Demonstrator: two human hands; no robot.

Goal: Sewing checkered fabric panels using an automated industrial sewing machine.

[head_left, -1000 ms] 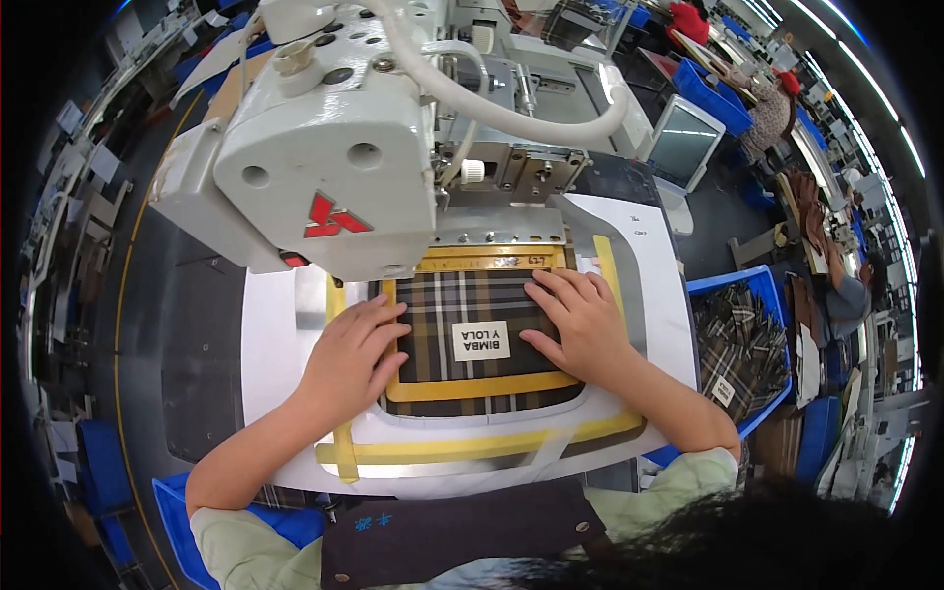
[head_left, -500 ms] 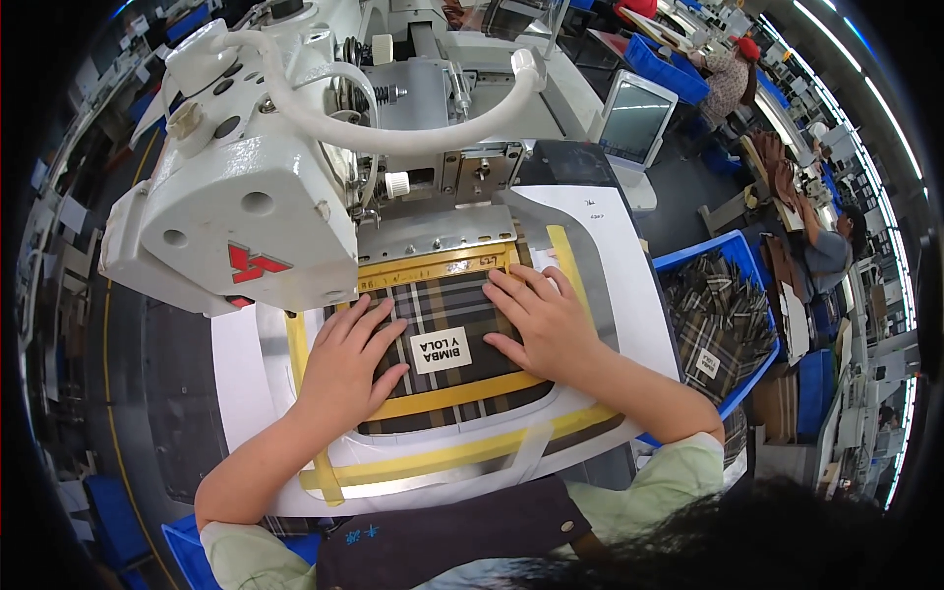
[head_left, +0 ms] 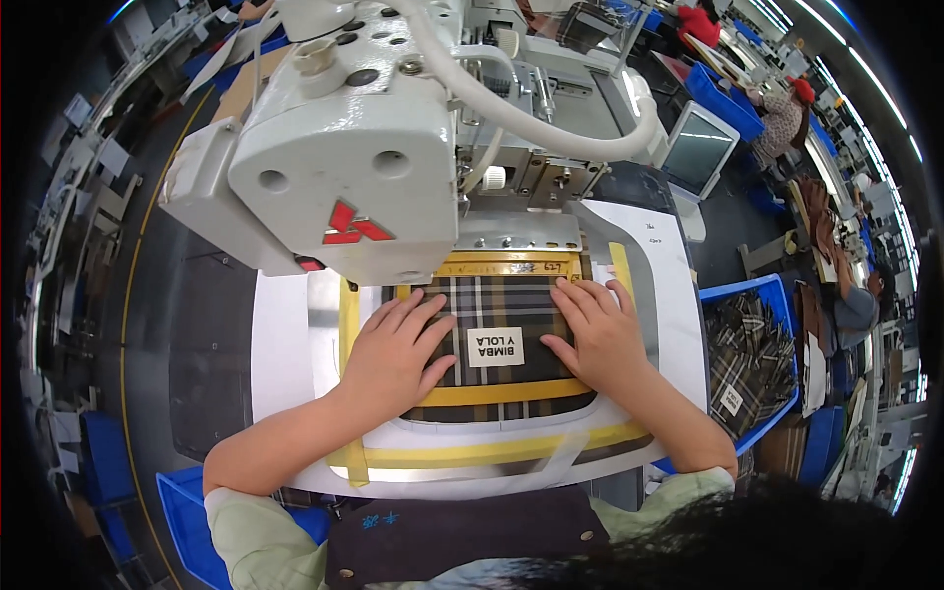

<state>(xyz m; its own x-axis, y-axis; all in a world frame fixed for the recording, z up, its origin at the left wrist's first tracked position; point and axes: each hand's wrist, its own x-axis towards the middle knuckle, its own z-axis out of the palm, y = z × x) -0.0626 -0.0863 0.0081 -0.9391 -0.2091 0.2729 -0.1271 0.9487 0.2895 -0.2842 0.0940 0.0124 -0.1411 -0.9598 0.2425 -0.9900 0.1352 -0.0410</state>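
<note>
A dark plaid fabric panel lies flat beneath the sewing machine's front, with a small pale label on its middle. My left hand rests on the panel's left side, fingers spread, thumb pointing toward the label. On the right side, my right hand lies palm down with its fingers apart. Neither hand grips anything. A yellow strip crosses the panel's near part, and a yellow bar with handwriting borders its far edge. Around the panel is a white sheet with yellow tape.
The white sewing machine head overhangs the far left of the work. A blue bin of plaid pieces stands at right, another blue bin at lower left. A screen stands behind. Co-workers sit farther off at right.
The whole view has shifted and turned slightly, so machine and panel appear farther right. Both hands stay flat on the fabric, with only a slight shift outward from the label.
</note>
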